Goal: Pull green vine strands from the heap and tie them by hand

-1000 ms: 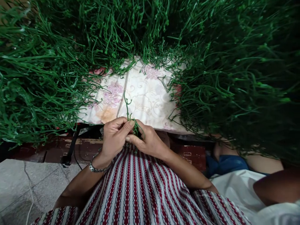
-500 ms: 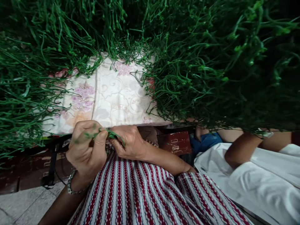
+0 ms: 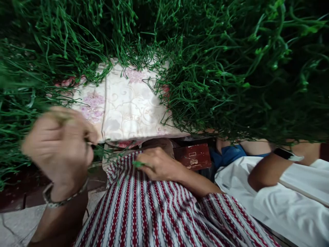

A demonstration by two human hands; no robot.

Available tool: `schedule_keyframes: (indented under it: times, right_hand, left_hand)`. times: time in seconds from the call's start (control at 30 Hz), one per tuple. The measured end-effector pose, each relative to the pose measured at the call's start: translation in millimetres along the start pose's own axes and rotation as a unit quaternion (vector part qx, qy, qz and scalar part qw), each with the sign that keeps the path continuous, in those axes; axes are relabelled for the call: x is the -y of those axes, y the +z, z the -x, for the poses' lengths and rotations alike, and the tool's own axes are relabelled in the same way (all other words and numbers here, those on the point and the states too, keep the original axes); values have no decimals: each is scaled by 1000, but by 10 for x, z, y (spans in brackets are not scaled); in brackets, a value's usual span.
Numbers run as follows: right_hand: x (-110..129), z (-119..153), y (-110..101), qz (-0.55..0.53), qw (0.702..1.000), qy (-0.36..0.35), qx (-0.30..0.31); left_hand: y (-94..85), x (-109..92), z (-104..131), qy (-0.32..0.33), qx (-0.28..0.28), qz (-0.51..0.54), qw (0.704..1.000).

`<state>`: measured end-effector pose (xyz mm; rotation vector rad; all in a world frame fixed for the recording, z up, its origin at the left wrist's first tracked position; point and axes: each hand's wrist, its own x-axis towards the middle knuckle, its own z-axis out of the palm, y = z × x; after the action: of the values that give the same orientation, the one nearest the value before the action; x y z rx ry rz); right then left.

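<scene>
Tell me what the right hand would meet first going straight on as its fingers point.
The right hand would probably meet the blurred green stems beside the left hand, though depth is unclear in this single view.

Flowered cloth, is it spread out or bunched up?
Spread out: the flowered cloth lies mostly flat, its print visible between the green stems, with a crease down its left part.

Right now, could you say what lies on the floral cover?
Green stems overlie the floral cover on three sides, hiding its edges; the left hand blocks its near left corner.
</scene>
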<state>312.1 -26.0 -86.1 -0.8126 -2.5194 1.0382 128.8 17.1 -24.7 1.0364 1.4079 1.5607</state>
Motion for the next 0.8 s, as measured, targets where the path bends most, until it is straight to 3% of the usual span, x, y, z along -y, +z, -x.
schedule_keyframes:
  times: [0.1,0.17,0.3,0.43,0.53,0.8]
  right_hand:
    - [-210,304,-137,67,985,152,45]
    - [-374,501,-143,89,959,261,60]
    - [-722,715,102,114,902,413,45]
    - [-945,646,465,118,884,452,39]
    - [-984,583,617,119,883,454,37]
    - [-939,713,477,81,910,406,25]
  left_hand:
    - [-37,-5,-56,31,-3,36,999]
    - [-65,1,-66,51,-18,44,998]
    - [-97,36,-56,48,6,57,997]
    - [-100,108,-24,24,40,77,996]
    - [-116,134,0,7,45,77,996]
    - [-172,198,-13,-1,60,86,994]
